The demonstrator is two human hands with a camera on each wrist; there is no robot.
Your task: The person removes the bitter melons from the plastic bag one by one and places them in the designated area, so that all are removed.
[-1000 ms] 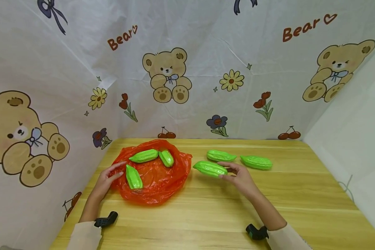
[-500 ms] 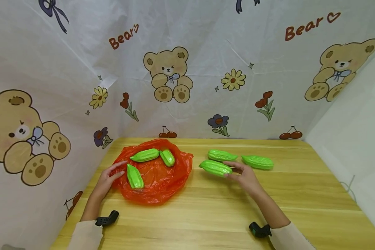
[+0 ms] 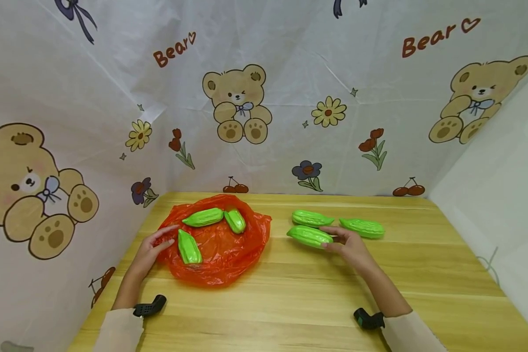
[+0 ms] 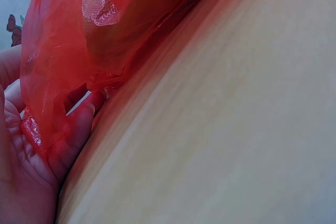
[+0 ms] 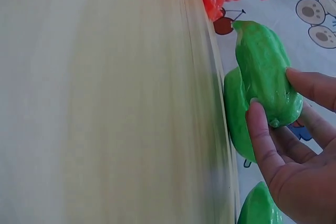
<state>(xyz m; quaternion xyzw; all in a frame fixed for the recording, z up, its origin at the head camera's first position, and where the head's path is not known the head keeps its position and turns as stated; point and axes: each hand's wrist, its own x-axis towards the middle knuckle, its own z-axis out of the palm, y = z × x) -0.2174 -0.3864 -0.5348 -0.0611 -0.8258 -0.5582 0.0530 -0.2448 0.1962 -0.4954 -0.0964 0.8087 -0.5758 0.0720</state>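
In the head view my right hand [image 3: 347,247] grips the blunt end of a green bitter melon [image 3: 309,236] between thumb and fingers. In the right wrist view this bitter melon [image 5: 265,72] is tilted above the tabletop and overlaps another one behind it. My left hand [image 3: 149,249] holds the left edge of a red plastic bag [image 3: 229,274], its film running between thumb and fingers in the left wrist view. Inside the spread bag lie three bitter melons, one [image 3: 189,247] close to my left fingertips. Two more, a left one [image 3: 311,218] and a right one [image 3: 363,228], lie behind my right hand.
The wooden table [image 3: 264,313] ends at a pale curtain [image 3: 281,151] printed with bears and flowers, which also runs along the left side. A white surface [image 3: 497,205] borders the right side. Black wrist cameras, a left one [image 3: 151,307] and a right one [image 3: 368,319], sit on my wrists.
My right hand has moved rightward with the bitter melon, away from the bag and in front of the two on the table. The left hand has stayed at the bag's edge.
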